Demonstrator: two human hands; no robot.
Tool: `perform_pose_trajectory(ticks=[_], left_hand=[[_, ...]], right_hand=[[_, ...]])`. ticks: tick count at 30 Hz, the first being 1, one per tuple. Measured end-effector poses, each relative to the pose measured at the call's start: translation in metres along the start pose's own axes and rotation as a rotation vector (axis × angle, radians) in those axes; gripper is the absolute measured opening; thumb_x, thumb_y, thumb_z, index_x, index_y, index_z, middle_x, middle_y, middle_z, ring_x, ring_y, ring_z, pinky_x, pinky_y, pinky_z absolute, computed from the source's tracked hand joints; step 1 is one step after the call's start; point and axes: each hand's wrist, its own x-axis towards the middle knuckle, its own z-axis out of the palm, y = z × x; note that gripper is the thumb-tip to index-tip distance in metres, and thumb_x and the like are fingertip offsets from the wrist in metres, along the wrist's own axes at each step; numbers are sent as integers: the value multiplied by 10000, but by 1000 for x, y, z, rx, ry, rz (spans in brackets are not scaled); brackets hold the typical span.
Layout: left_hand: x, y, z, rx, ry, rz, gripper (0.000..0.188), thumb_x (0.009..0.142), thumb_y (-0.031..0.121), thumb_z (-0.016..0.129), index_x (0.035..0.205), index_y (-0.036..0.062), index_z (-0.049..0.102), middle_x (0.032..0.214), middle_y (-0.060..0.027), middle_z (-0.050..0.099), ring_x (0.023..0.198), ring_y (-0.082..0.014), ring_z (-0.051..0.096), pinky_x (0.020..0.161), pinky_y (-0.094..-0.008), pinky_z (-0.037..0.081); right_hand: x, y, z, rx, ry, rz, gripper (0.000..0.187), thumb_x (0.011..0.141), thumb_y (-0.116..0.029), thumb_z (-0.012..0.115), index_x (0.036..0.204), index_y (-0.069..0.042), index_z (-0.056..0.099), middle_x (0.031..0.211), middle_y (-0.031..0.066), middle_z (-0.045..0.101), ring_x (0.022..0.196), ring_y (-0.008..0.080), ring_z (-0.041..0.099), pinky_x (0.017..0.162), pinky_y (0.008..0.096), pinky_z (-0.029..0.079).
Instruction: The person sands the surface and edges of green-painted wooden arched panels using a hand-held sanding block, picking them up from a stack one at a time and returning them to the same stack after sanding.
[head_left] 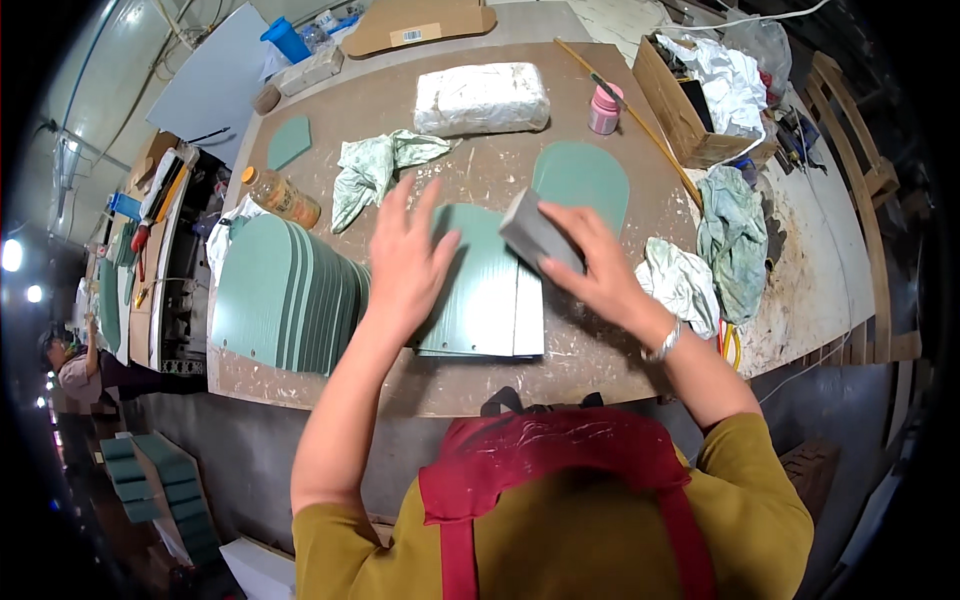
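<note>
A few green panels (470,290) with rounded tops lie on the brown worktable in front of me. My right hand (597,255) grips a grey sanding block (540,232) over the upper right part of these panels. Fingers spread, my left hand (408,262) hovers at their left edge and holds nothing. To its left leans a fanned stack of similar green panels (285,295). Another rounded green panel (585,185) lies flat beyond my right hand. Whether the block touches the panel under it, I cannot tell.
Around the work lie a white-wrapped block (482,98), a crumpled cloth (375,170), an orange-capped bottle (280,196) and a pink jar (605,108). A long stick (650,130) runs beside a cardboard box (680,120). Rags (735,240) sit at the right. A person (85,370) is far left.
</note>
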Motion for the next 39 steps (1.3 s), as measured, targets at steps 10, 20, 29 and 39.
perform_pose_trajectory(ticks=[10, 20, 29, 39], left_hand=[[44, 0, 50, 26, -146, -134, 426, 1000, 426, 531, 1235, 85, 631, 1156, -183, 643, 1064, -407, 597, 886, -498, 487], [44, -1, 54, 29, -118, -110, 355, 995, 399, 519, 1138, 108, 665, 1069, -165, 650, 1008, -381, 608, 836, -507, 494], [43, 3, 53, 20, -121, -118, 335, 1000, 387, 509, 1110, 111, 665, 1052, -166, 650, 986, -384, 611, 838, -507, 489], [42, -1, 54, 52, -96, -93, 297, 1004, 340, 516, 1098, 88, 642, 1012, -167, 647, 959, -395, 617, 804, -502, 498]], right_hand=[[-51, -3, 46, 823, 146, 374, 690, 942, -382, 666, 1512, -94, 407, 1285, 118, 476, 1119, 193, 505, 890, 323, 484], [-26, 48, -10, -160, 59, 165, 619, 854, -440, 700, 1409, -200, 565, 1245, 234, 528, 1048, 410, 601, 884, 458, 517], [-4, 10, 0, -160, 57, 216, 610, 855, -373, 704, 1421, -212, 545, 1237, 239, 549, 1024, 435, 609, 900, 460, 527], [1, -10, 6, -318, -5, 71, 619, 832, -356, 727, 1417, -266, 546, 1157, 222, 547, 1028, 396, 601, 866, 461, 534]])
